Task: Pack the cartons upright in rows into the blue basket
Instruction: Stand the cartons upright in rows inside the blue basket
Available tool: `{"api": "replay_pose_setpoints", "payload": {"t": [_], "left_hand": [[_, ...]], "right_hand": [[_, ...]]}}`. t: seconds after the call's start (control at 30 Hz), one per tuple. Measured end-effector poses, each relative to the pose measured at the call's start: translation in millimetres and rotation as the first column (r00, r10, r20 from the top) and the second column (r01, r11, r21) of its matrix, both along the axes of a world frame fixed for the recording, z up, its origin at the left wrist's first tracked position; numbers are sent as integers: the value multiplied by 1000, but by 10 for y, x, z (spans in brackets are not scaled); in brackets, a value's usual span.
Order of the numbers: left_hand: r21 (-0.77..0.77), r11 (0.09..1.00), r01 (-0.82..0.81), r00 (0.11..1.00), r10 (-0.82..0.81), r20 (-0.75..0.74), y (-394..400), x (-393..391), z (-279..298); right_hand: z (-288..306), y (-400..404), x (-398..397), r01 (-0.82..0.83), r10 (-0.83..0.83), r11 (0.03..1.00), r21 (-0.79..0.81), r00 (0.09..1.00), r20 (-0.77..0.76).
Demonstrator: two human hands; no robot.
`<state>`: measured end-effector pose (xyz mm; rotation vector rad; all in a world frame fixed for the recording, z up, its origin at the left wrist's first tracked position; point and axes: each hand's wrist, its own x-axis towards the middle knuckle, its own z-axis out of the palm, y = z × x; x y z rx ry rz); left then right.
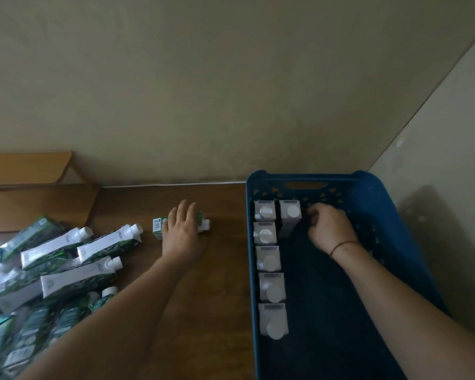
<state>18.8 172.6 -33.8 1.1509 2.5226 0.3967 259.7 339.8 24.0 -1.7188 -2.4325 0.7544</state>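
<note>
Both hands are out at once. Left hand [182, 227] lies palm-down over a single carton [159, 229] lying on its side on the wooden tabletop [222, 270], fingers spread across its middle; whether they have closed round it I can't tell. Its white cap pokes out on the right of the hand, its barcode end on the left.

Right hand [330, 231] is down inside the blue basket [373, 193], curled into a loose fist at the far end, just beside the second-row carton [290, 219] standing upright there. Whether the fingertips actually touch that carton I can't make out; nothing is visibly gripped.

Along the basket's left wall a row of five cartons [269, 259] stands upright, white caps up, running from the far end toward us. The second-row carton stands next to the farthest of them.

Over on the left of the tabletop, a loose heap of cartons [66, 264] lies on its side, green and white, caps pointing mostly right.
</note>
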Motion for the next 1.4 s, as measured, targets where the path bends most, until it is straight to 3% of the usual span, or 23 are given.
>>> {"api": "replay_pose_setpoints", "payload": {"t": [0.1,0.2,0.27,0.33,0.4,0.5,0.6,0.7,0.77,0.83,0.87,0.97,1.03,1.1,1.17,1.4], "left_hand": [[-134,989,68,992,-81,-92,12,-186,-183],[-210,973,97,957,-149,-250,11,-271,-217],[-212,971,114,953,-167,-251,-36,-308,-202],[-73,990,121,968,-134,-210,-117,-312,-204],[231,970,74,996,-58,-75,-204,-214,-126],[608,794,23,998,-51,29,-276,94,183],[800,544,251,968,-146,-205,-266,408,678],[781,281,558,822,-311,-476,-199,634,1128],[710,236,664,733,-393,-555,-127,744,1315],[675,305,672,728,-438,-527,-79,811,1347],[679,383,627,767,-456,-451,-79,834,1300],[667,701,252,939,-345,8,-158,930,1082],[546,838,-1,893,-245,378,-208,1012,907],[436,890,-131,715,-220,663,-216,1088,755],[395,906,-150,603,-233,763,-216,1149,705],[431,880,-200,555,-260,790,-177,1105,624]], "right_hand": [[191,-131,33,-22,28,991,136,999,-39],[304,-293,66,-74,98,981,179,987,-130],[333,-393,95,-117,150,976,184,973,-173],[352,-500,110,-165,217,963,212,944,-247],[388,-639,94,-219,302,942,254,883,-359],[447,-872,41,-262,390,917,300,743,-543],[576,-1065,-37,-327,388,918,224,625,-678],[759,-1205,-95,-355,383,907,227,470,-796],[831,-1210,-52,-208,420,908,365,452,-787],[830,-1151,66,-37,377,911,411,475,-795],[805,-1108,147,47,326,917,397,488,-810],[701,-951,372,255,162,912,320,494,-854],[652,-821,458,320,64,900,296,576,-815],[550,-674,449,290,-56,922,256,756,-653],[361,-567,345,210,-102,961,182,875,-473],[-162,-671,-71,41,-167,960,-276,878,-450]]}}
